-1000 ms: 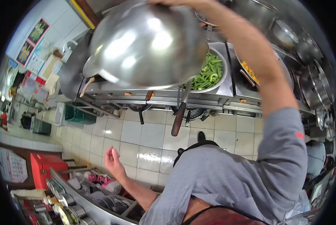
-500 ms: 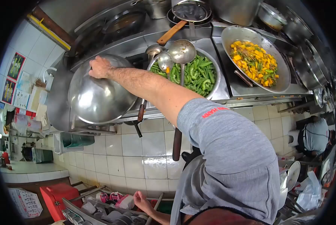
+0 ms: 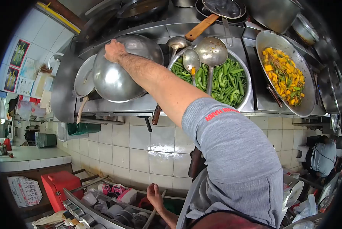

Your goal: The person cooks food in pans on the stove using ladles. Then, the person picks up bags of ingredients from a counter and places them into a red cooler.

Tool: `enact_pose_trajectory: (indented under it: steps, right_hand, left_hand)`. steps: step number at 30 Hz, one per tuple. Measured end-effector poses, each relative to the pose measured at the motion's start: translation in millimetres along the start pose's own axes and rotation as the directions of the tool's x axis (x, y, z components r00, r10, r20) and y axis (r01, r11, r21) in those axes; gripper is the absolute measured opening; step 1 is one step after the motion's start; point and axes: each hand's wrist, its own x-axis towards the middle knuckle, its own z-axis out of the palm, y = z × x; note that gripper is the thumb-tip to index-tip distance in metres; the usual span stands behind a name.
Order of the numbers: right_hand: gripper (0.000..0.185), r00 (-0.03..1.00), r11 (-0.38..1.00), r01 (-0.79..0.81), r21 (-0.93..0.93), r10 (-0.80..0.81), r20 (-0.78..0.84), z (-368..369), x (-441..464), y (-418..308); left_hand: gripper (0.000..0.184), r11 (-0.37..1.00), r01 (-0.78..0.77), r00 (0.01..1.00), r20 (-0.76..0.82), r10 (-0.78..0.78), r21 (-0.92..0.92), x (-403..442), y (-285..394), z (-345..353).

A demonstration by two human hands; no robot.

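Note:
My right hand [image 3: 115, 50] reaches across the stove, fingers closed at the top of a large domed metal lid [image 3: 121, 78]. The grip itself is hidden under the hand. What lies beneath the lid cannot be seen. Just left of it is a pale pan [image 3: 85, 78] with a wooden handle, partly covered by the lid. To the right, a wide metal bowl [image 3: 249, 89] holds cut green vegetables [image 3: 230, 82], with two ladles [image 3: 212, 51] resting over it. Low in the view, my left hand [image 3: 154, 195] hangs with loosely bent fingers, holding nothing, above a cart of containers.
A wok [image 3: 263, 42] of yellow and green vegetables stands at the right. A wooden-handled strainer [image 3: 202, 27] and dark pans line the back. A dark handle [image 3: 156, 114] juts past the stove's front edge. A red box [image 3: 60, 189] stands lower left; another person [image 3: 323, 156] is far right.
My right hand has moved the lid away from me, toward the back of the stove, uncovering the pale pan and its wooden handle. The whole view has shifted, with the stove appearing further right.

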Motion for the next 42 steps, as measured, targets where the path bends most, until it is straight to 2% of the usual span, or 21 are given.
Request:
enact_pose_trajectory:
  steps: [6,9,11,14,16,18,20,22,24,26,27,28,30,33,34,36,37,38,40,41,42]
  right_hand:
    - [0.031,0.998,0.999,-0.028,-0.014,0.027,-0.060,20.8,16.5,8.6]
    - [0.033,0.997,0.998,-0.067,-0.004,0.067,-0.043,25.6,21.0,12.8]
    - [0.036,0.994,0.994,-0.083,0.067,0.087,-0.069,27.0,17.6,10.7]
    - [0.037,0.990,0.999,-0.020,0.034,0.024,-0.137,-28.8,-32.5,-8.1]
    - [0.037,0.986,0.994,0.105,0.035,-0.099,-0.131,-98.0,-93.9,-11.8]
    - [0.035,0.944,0.975,0.222,-0.007,-0.217,-0.248,-140.7,-167.8,16.4]
    - [0.033,0.950,0.995,0.074,-0.059,-0.089,-0.300,-172.9,-257.5,36.8]
    - [0.039,0.954,0.952,-0.279,-0.124,0.260,-0.152,-181.5,-330.8,61.5]
    - [0.051,0.865,0.854,-0.502,-0.140,0.495,-0.079,-183.6,-375.9,65.2]
    - [0.063,0.821,0.820,-0.570,-0.043,0.570,-0.018,-171.2,-401.3,74.0]
    - [0.069,0.795,0.794,-0.607,0.036,0.606,0.025,-166.7,-407.5,74.4]
    - [0.067,0.820,0.823,-0.566,0.046,0.568,-0.070,-153.5,-415.5,85.1]
    - [0.067,0.739,0.722,-0.615,0.317,0.668,-0.087,-155.3,-415.3,77.2]
    - [0.073,0.658,0.523,-0.561,0.641,0.752,-0.038,-153.4,-416.5,63.8]
    - [0.078,0.672,0.612,-0.562,0.556,0.730,-0.124,-135.4,-417.0,78.2]
    - [0.081,0.665,0.576,-0.585,0.571,0.744,-0.070,-138.0,-413.2,75.6]
    - [0.086,0.648,0.542,-0.554,0.632,0.757,-0.081,-137.4,-409.9,78.3]
    - [0.070,0.633,0.360,-0.519,0.775,0.771,0.065,-148.4,-406.4,75.4]
    - [0.044,0.645,0.040,-0.523,0.851,0.671,0.365,-158.9,-401.3,97.0]
    - [0.023,0.668,0.185,-0.498,0.847,0.704,0.239,-166.6,-402.7,99.3]
    - [0.023,0.671,0.187,-0.491,0.851,0.705,0.232,-178.3,-408.4,104.0]
  left_hand:
    - [0.024,0.994,0.074,0.986,0.158,-0.061,-0.078,17.2,25.1,36.3]
    - [0.025,0.988,0.057,0.971,0.240,-0.022,-0.141,29.0,40.9,63.9]
    - [0.028,0.989,0.049,0.928,0.372,0.006,-0.139,38.4,62.5,81.9]
    - [0.033,0.955,-0.001,0.876,0.460,0.144,-0.297,49.0,98.1,113.0]
    - [0.037,0.926,-0.020,0.834,0.505,0.223,-0.377,53.3,114.5,129.9]
    - [0.039,0.901,-0.038,0.787,0.543,0.294,-0.432,62.0,134.4,145.9]
    - [0.041,0.879,-0.043,0.746,0.570,0.344,-0.475,71.2,152.1,163.0]
    - [0.044,0.875,0.038,0.667,0.664,0.337,-0.482,78.4,171.5,177.5]
    - [0.045,0.889,0.061,0.627,0.710,0.319,-0.453,82.0,185.1,196.2]
    - [0.045,0.912,0.077,0.582,0.761,0.287,-0.404,80.7,193.6,208.7]
    - [0.045,0.915,0.033,0.603,0.738,0.302,-0.401,78.3,197.5,213.0]
    - [0.044,0.916,-0.014,0.616,0.718,0.324,-0.401,75.5,201.5,219.1]
    - [0.043,0.886,-0.039,0.673,0.643,0.365,-0.462,77.9,192.7,236.3]
    - [0.038,0.900,-0.134,0.719,0.584,0.377,-0.415,76.1,193.6,239.4]
    - [0.034,0.912,-0.201,0.722,0.574,0.385,-0.359,76.4,196.4,238.2]
    - [0.017,0.895,-0.254,0.730,0.535,0.426,-0.367,76.9,199.2,241.3]
    - [0.018,0.891,-0.241,0.720,0.544,0.431,-0.386,76.5,198.6,243.8]
    - [0.020,0.885,-0.228,0.710,0.553,0.436,-0.405,72.0,201.8,244.1]
    - [0.017,0.863,-0.068,0.671,0.618,0.411,-0.500,58.5,202.6,240.8]
    - [0.017,0.855,-0.049,0.674,0.615,0.410,-0.516,53.6,199.6,239.4]
    - [0.017,0.847,-0.029,0.678,0.612,0.407,-0.530,47.6,197.9,234.5]
